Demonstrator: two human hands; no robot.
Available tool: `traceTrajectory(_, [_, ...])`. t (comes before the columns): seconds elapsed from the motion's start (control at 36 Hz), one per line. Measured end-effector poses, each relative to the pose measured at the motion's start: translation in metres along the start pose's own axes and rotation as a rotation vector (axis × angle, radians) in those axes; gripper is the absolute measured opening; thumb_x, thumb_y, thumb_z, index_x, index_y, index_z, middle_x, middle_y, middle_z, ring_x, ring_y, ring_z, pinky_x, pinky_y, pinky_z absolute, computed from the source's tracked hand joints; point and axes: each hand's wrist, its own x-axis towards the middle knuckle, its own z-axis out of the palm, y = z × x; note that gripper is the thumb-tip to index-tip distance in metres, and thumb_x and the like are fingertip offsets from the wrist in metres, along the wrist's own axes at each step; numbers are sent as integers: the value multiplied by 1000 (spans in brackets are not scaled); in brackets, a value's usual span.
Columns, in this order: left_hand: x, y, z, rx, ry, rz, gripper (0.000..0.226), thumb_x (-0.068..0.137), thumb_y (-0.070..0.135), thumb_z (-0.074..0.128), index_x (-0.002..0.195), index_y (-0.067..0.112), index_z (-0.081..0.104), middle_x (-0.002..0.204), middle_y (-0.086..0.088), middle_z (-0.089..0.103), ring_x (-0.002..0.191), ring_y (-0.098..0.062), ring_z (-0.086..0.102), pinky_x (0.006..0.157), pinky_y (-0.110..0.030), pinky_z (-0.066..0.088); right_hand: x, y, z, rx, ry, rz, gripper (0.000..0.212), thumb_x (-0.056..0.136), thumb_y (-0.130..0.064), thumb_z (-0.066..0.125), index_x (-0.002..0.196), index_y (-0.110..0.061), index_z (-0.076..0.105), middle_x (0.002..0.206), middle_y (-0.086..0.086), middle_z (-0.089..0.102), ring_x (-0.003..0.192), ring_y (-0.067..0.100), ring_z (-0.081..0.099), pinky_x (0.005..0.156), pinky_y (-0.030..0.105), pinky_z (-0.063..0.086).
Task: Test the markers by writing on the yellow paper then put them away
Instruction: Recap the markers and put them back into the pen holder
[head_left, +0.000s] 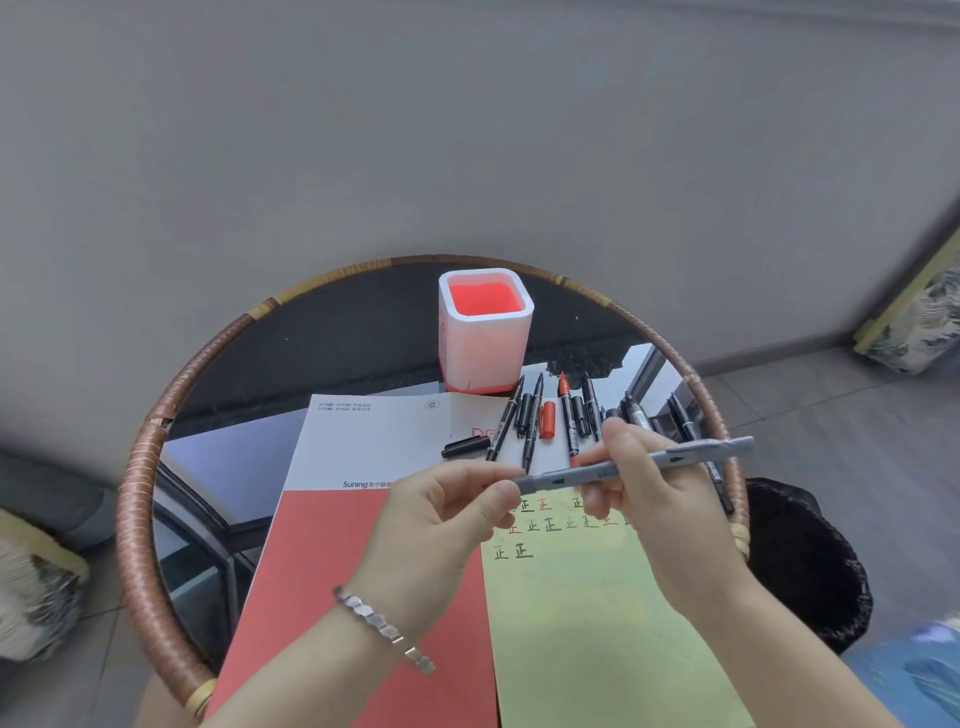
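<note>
A grey double-ended marker (675, 460) is held level above the yellow paper (597, 613), with both caps on. My left hand (441, 519) pinches its left cap end. My right hand (654, 499) grips the barrel near the middle. The yellow paper carries rows of black and red test characters near its top edge. Several black markers (530, 421) and a red marker (566, 405) lie behind the hands, with loose black (466, 447) and red (546, 420) caps beside them. A white pen holder (485, 332) with a red inside stands upright at the back.
Everything sits on a round glass table with a woven rattan rim (140, 467). A red and white booklet (363, 509) lies under and left of the yellow paper. A black bin (805, 561) stands on the floor to the right. A grey wall lies behind.
</note>
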Motion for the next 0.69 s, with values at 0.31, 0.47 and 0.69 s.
traceTrajectory(0.31, [5,2,4,-11,-22,84,26,77,-7,65,70,17,71,55,3,67,49,-4,59,55,-13,48,0,1,2,16,69,-71,31,84,-18,61,54,-10,60,37,3,55,35,9,48,42,15,41])
traceTrajectory(0.47, [2,0,10,-11,-40,108,27,78,-11,61,71,14,70,50,4,63,47,-2,57,52,-12,46,2,0,-2,-15,34,-127,26,76,-21,52,54,-8,58,36,3,55,34,6,49,43,12,41])
traceTrajectory(0.69, [25,23,15,476,-109,299,14,83,38,62,96,42,62,98,23,65,96,11,54,80,-2,39,11,2,-5,-402,-131,-143,32,83,-21,65,53,-14,56,40,-6,56,40,2,48,46,10,35])
